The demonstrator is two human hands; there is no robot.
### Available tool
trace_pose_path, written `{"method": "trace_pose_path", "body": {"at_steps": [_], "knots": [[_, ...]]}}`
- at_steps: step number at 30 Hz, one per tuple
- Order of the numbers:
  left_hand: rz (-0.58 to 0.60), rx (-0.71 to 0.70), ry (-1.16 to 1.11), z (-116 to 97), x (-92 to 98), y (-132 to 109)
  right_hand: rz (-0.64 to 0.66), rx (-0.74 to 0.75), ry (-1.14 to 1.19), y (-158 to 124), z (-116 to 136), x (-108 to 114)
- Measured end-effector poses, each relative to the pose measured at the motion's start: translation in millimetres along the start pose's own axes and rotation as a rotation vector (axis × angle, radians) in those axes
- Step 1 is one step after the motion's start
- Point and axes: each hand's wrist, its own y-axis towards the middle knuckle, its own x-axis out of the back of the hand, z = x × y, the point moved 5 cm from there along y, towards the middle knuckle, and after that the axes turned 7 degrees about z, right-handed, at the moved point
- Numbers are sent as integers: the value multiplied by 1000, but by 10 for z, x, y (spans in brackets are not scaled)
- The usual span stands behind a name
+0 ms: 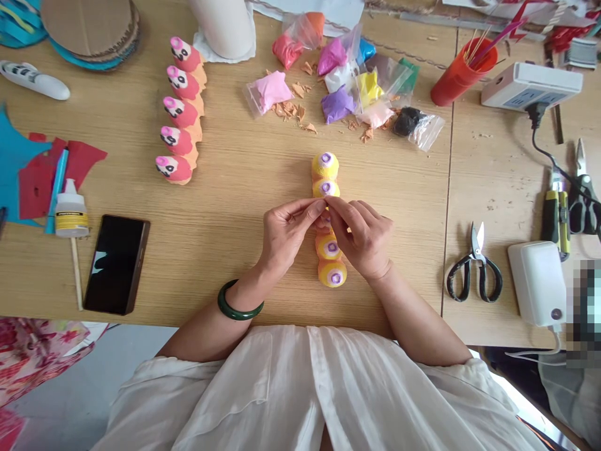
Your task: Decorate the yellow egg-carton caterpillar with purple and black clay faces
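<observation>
A row of yellow clay-covered egg-carton bumps (332,247) lies on the table in front of me, each visible one topped with a pale pink disc and a purple ring. My left hand (291,228) and my right hand (359,232) meet over the middle of the row, thumbs and fingertips pinched together. Whatever sits between the fingertips is too small and covered to make out. The middle bump is mostly hidden under the hands. A dark green bangle (239,304) circles my left wrist.
Bags of coloured clay (338,103) lie beyond my hands among orange crumbs. Pink-faced carton bumps (181,113) stand left, a phone (116,263) and glue bottle (71,210) nearer. At right are black-handled scissors (475,266), a red cup (462,72), a power strip (530,84) and a white adapter (538,282).
</observation>
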Motion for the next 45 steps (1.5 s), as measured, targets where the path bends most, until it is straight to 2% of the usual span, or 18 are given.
{"method": "trace_pose_path", "body": {"at_steps": [3, 11, 19, 24, 30, 37, 45], "knots": [[3, 19, -38, -8, -15, 5, 5, -14, 65, -8, -23, -12], [-1, 92, -99, 3, -17, 26, 77, -176, 375, -21, -89, -45], [-12, 40, -83, -49, -23, 34, 90, -627, 812, -36, -172, -110], [-38, -2, -33, -80, -14, 36, 181, -873, 1162, -2, -156, -171], [-23, -85, 113, -66, 15, 12, 187, -897, 1333, 36, -106, -188], [34, -188, 252, -136, -10, -25, 152, -909, 1281, 22, -147, -198], [22, -247, 238, -171, -11, -35, 130, -914, 1263, 8, -163, -194]]}}
